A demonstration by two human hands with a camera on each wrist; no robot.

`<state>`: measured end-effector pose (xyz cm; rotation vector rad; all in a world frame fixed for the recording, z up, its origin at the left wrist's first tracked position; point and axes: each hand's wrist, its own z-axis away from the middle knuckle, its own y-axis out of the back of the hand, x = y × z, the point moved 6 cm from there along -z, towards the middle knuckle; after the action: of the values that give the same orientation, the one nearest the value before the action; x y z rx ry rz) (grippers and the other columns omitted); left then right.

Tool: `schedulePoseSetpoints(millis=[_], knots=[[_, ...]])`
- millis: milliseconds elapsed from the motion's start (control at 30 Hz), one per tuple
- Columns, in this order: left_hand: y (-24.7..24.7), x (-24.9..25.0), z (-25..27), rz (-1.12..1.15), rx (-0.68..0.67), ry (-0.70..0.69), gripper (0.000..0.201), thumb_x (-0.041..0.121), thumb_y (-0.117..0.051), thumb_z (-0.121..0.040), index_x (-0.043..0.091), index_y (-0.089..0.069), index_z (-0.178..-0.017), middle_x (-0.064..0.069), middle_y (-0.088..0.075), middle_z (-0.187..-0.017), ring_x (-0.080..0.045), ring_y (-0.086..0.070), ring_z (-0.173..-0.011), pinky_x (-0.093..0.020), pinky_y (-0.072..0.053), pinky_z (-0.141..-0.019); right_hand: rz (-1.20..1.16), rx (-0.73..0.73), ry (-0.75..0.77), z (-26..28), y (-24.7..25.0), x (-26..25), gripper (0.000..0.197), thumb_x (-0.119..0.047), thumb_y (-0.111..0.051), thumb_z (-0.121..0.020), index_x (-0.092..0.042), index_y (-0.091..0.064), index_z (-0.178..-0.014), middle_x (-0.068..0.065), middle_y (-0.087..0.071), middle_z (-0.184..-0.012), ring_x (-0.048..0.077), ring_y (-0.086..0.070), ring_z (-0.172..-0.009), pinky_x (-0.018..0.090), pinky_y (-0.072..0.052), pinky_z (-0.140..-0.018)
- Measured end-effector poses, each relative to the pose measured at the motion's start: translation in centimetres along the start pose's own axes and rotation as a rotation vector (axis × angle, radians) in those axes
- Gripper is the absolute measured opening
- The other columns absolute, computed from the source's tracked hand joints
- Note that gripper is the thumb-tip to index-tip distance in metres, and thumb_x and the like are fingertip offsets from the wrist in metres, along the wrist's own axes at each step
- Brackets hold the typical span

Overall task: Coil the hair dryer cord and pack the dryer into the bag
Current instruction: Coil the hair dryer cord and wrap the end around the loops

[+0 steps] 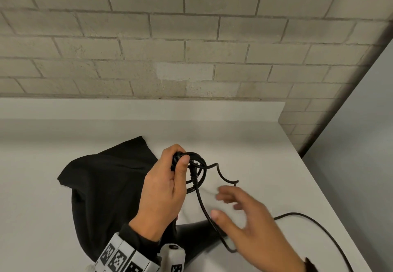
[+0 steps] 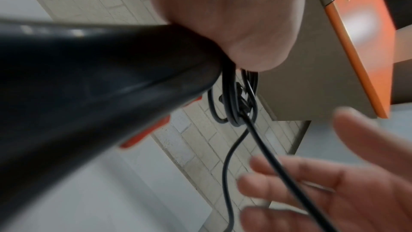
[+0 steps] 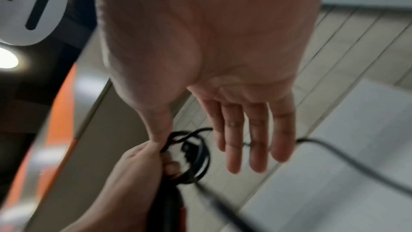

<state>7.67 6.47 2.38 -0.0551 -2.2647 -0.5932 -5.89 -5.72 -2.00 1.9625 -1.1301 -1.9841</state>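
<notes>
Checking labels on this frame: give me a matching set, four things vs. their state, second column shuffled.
Things:
1. left hand
2. right hand
3. bag
4. loose cord

States:
A. lies on the white table, black and crumpled
B. open, fingers spread, holding nothing
C. trails across the table toward the right edge
D. grips the coiled loops against the dryer handle

Pairs: 1-D, 2-B, 3-A, 4-C

The coiled loops hang from the left hand; the dryer shows best in the left wrist view. The table is white.
</notes>
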Motion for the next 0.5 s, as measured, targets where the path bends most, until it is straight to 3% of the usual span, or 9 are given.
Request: schedulePoseSetpoints(millis=[67,133,200,367,500], knots=[[-0.1,0.1,0.0,-0.009,-0.005,-0.007,0.015,0.043,-0.038,-0.097,0.033,-0.048,-0.101,0.013,-0.043,-0.055,-0.003,-0.044,-0.044,-0.005,-0.029,-0.045,-0.061,-0.122,-0.026,-1.0,-2.4,-1.4,0.039,-0.065,-0.053,-0.081,-0.039,-0.055,-0.11,-0.02,-0.068,-0.097,-0.006,-0.06,-0.096,0.012,-0.046,-0.081],[0.0,0.1,-0.1,-0.012,-0.003,-0.01,0.014,0.043,-0.038,-0.098,0.033,-0.048,-0.101,0.012,-0.043,-0.054,-0.002,-0.045,-0.044,-0.004,-0.03,-0.045,-0.147,-0.205,-0.005,-1.4,-3.7,-2.4,0.014,-0.043,-0.053,-0.093,-0.034,-0.058,-0.103,-0.012,-0.069,-0.079,0.0,-0.063,-0.075,0.021,-0.051,-0.072],[0.1,-0.2,-0.1,-0.008,0.004,0.007,0.011,0.041,-0.04,-0.1,0.034,-0.048,-0.101,0.01,-0.042,-0.052,-0.003,-0.044,-0.043,-0.005,-0.029,-0.044,-0.191,-0.254,0.034,-0.9,-3.8,-2.7,0.011,-0.033,-0.05,-0.096,-0.032,-0.061,-0.098,-0.008,-0.062,-0.066,0.003,-0.056,-0.062,0.027,-0.05,-0.067],[0.4,-0.8,-0.1,0.002,0.033,0.028,0.016,0.044,-0.039,-0.098,0.032,-0.049,-0.102,0.01,-0.04,-0.053,-0.005,-0.04,-0.041,-0.007,-0.028,-0.043,-0.089,-0.275,-0.004,1.4,-0.9,0.0,0.015,-0.027,-0.055,-0.095,-0.035,-0.068,-0.097,-0.007,-0.058,-0.065,-0.001,-0.054,-0.064,0.017,-0.045,-0.065],[0.4,-0.9,0.0,0.009,0.03,0.038,0.017,0.044,-0.038,-0.097,0.032,-0.049,-0.102,0.012,-0.041,-0.054,-0.006,-0.039,-0.042,-0.007,-0.028,-0.043,0.149,-0.237,-0.144,3.5,1.8,5.3,0.01,-0.041,-0.054,-0.091,-0.048,-0.062,-0.094,-0.004,-0.061,-0.069,0.004,-0.054,-0.061,0.016,-0.047,-0.065]])
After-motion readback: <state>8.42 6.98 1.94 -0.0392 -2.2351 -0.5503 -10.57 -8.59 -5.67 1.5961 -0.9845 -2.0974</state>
